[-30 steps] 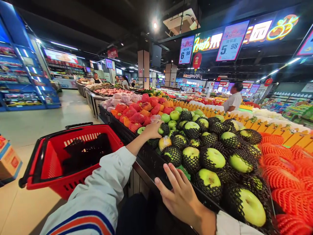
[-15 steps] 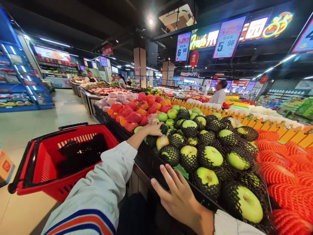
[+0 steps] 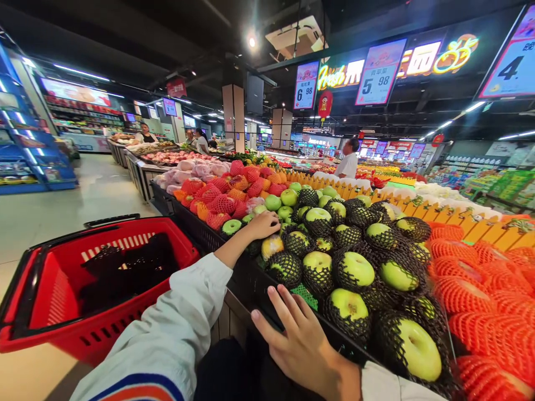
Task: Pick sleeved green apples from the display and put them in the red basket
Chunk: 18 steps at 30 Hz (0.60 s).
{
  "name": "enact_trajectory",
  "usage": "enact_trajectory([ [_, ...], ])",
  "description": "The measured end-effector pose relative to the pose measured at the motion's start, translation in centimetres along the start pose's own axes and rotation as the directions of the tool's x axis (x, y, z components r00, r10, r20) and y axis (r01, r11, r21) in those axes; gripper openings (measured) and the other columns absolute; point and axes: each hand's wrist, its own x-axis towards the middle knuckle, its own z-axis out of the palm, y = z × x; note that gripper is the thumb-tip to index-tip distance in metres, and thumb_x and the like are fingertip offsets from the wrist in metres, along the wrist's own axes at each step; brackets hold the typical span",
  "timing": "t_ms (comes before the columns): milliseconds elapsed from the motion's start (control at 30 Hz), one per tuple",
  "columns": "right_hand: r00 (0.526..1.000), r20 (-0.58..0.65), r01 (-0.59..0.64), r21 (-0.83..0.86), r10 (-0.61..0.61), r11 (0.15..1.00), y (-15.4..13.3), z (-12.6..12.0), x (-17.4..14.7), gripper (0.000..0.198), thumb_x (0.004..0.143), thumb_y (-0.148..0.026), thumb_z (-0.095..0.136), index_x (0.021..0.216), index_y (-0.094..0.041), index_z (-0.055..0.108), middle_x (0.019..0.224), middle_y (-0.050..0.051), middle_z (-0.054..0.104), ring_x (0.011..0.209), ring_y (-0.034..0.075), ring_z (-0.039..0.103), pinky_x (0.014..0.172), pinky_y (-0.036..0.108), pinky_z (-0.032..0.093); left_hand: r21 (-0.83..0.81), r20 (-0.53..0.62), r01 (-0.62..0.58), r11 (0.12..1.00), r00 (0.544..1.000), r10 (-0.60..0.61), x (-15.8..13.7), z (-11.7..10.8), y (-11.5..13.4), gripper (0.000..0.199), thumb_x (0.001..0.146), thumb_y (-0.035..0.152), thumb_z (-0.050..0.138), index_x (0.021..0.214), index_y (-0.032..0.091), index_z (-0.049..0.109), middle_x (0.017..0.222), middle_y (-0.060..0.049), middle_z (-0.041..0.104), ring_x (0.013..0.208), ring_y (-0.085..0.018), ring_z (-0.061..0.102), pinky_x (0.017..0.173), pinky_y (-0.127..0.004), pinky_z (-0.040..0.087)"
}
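Note:
My left hand (image 3: 262, 225) reaches across the fruit bin and lies with curled fingers on the pile of green apples (image 3: 355, 269), most of them in black foam nets. What sits under its fingers is hidden. A loose green apple (image 3: 231, 226) and a yellowish one (image 3: 271, 245) lie right beside it. My right hand (image 3: 298, 342) rests flat on the black front edge of the bin (image 3: 251, 278), fingers apart, holding nothing. A red shopping basket (image 3: 184, 236) with dark netted items inside hangs by my left arm.
Red and orange netted fruit (image 3: 225, 203) is stacked beyond the apples, and orange nets (image 3: 480, 278) fill the right side. A person in white (image 3: 346, 164) stands behind the display; other people are far back left. Price signs (image 3: 374, 75) hang overhead. The floor aisle (image 3: 83, 195) runs along the left.
My left hand has shifted slightly on the apples. The red basket has swung left and lower in view as my head turned. My right hand stays on the bin edge.

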Motion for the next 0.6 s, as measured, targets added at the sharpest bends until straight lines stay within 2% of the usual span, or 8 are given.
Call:
enact_trajectory([
  [100,1.0,0.015,-0.004,0.003,0.004,1.0,-0.01,-0.13,0.04,0.077,0.076,-0.017,0.064,0.15,-0.022,0.043,0.158,0.021,0.034,0.138,0.039,0.042,0.094,0.049,0.053,0.048,0.022,0.045,0.998,0.999,-0.047,0.36,0.2,0.08,0.037,0.095,0.038,0.041,0.097,0.019,0.073,0.116,-0.01,0.067,0.114,-0.028,0.057,0.099,-0.042,0.046],
  [267,0.998,0.065,0.001,0.001,-0.001,1.0,-0.09,-0.32,-0.02,0.073,0.083,-0.021,0.063,0.152,-0.023,0.041,0.159,0.019,0.033,0.138,0.039,0.043,0.093,0.049,0.054,0.081,0.015,0.107,0.991,0.994,-0.108,0.39,-0.23,0.35,0.037,0.095,0.043,0.044,0.11,0.019,0.067,0.112,-0.011,0.07,0.108,-0.028,0.062,0.092,-0.039,0.048],
  [367,0.996,0.084,-0.011,-0.003,0.011,1.0,-0.16,-0.22,-0.09,0.073,0.084,-0.022,0.062,0.153,-0.024,0.039,0.16,0.018,0.031,0.139,0.038,0.042,0.094,0.049,0.054,0.113,0.035,0.085,0.99,0.995,-0.089,0.55,-0.53,0.67,0.044,0.099,0.046,0.035,0.104,0.019,0.069,0.11,-0.011,0.072,0.106,-0.028,0.063,0.09,-0.039,0.048],
  [433,0.996,0.087,-0.011,-0.009,0.012,1.0,-0.18,-0.11,-0.12,0.074,0.085,-0.022,0.061,0.154,-0.025,0.038,0.161,0.018,0.03,0.139,0.039,0.042,0.095,0.049,0.054,0.175,0.051,0.066,0.982,0.996,-0.076,0.59,-0.59,0.8,0.048,0.101,0.042,0.029,0.101,0.019,0.071,0.11,-0.011,0.071,0.11,-0.029,0.061,0.092,-0.041,0.047],
  [533,0.996,0.087,-0.011,-0.013,0.012,1.0,-0.19,0.0,-0.14,0.074,0.085,-0.022,0.061,0.155,-0.024,0.037,0.162,0.018,0.027,0.139,0.039,0.042,0.095,0.05,0.053,0.233,0.09,0.021,0.972,0.995,-0.043,0.28,-0.37,0.47,0.04,0.098,0.033,0.036,0.103,0.021,0.073,0.121,-0.01,0.068,0.12,-0.03,0.053,0.099,-0.043,0.044],
  [600,0.996,0.09,-0.009,-0.012,0.01,1.0,-0.21,0.0,-0.15,0.074,0.086,-0.023,0.06,0.155,-0.024,0.036,0.163,0.018,0.024,0.14,0.039,0.041,0.096,0.05,0.053,0.205,0.115,0.003,0.979,0.993,-0.027,-0.1,-0.13,-0.1,0.035,0.093,0.032,0.044,0.109,0.024,0.074,0.13,-0.008,0.063,0.125,-0.03,0.049,0.104,-0.044,0.042],
])
